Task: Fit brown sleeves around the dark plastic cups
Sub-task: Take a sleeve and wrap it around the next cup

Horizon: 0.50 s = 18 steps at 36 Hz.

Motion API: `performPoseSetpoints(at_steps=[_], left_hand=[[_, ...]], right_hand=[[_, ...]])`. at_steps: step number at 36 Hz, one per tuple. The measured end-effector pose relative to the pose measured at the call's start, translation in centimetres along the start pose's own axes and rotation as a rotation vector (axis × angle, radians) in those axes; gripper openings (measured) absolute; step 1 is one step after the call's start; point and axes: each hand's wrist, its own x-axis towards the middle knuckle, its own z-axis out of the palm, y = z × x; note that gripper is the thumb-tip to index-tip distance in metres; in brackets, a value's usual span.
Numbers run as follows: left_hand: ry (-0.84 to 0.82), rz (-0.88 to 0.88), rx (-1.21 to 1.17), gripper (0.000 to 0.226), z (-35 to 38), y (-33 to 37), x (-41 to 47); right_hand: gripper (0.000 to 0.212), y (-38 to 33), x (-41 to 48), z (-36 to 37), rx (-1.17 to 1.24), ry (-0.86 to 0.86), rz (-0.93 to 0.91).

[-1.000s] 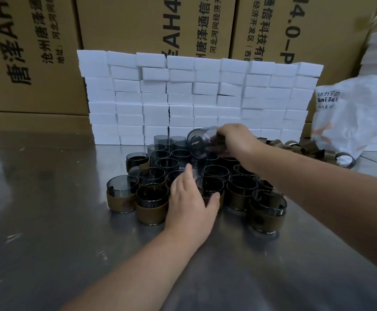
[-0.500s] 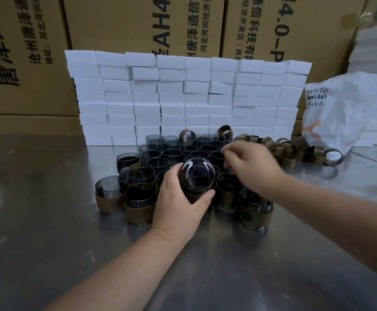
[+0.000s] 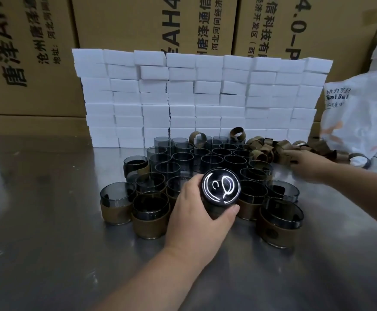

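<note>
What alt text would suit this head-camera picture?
A person's left hand holds a dark cup bottom-up over a table crowded with cups, some wearing brown sleeves. The right hand reaches toward a pile of loose sleeves, before white blocks.

Dim, flat indoor light, seemingly from overhead. Soft streaky reflections on the steel table [image 3: 48,243], no hard shadows, only faint dark pools under the cups [image 3: 205,153]. Strong glare on the base of the cup [image 3: 221,190] in the left hand [image 3: 196,216]: white squiggles, blown out. The white blocks [image 3: 183,97] at the far side are the brightest area, near clipping. The right hand [image 3: 306,163] is motion-blurred with smeared edges, and the sleeves [image 3: 263,147] beside it are soft. Wide-angle distortion: the cartons [image 3: 127,23] lean and bow at left and right, corners soft.
</note>
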Motion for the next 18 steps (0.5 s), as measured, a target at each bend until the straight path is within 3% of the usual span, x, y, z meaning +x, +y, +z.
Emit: performPoseSetpoints(at_steps=[6, 12, 18], left_hand=[[-0.011, -0.008, 0.01, 0.065, 0.0, -0.2, 0.1], [-0.013, 0.003, 0.005, 0.063, 0.0, -0.1, 0.0], [-0.01, 0.011, 0.027, 0.073, -0.1, 0.0, -0.1]], right_hand=[[0.036, -3.9, 2.6, 1.0, 0.233, 0.036, 0.042], [0.027, -4.8, 3.0, 3.0, 0.152, -0.095, 0.107], [0.027, -4.2, 3.0, 2.1, 0.562, -0.077, 0.33]])
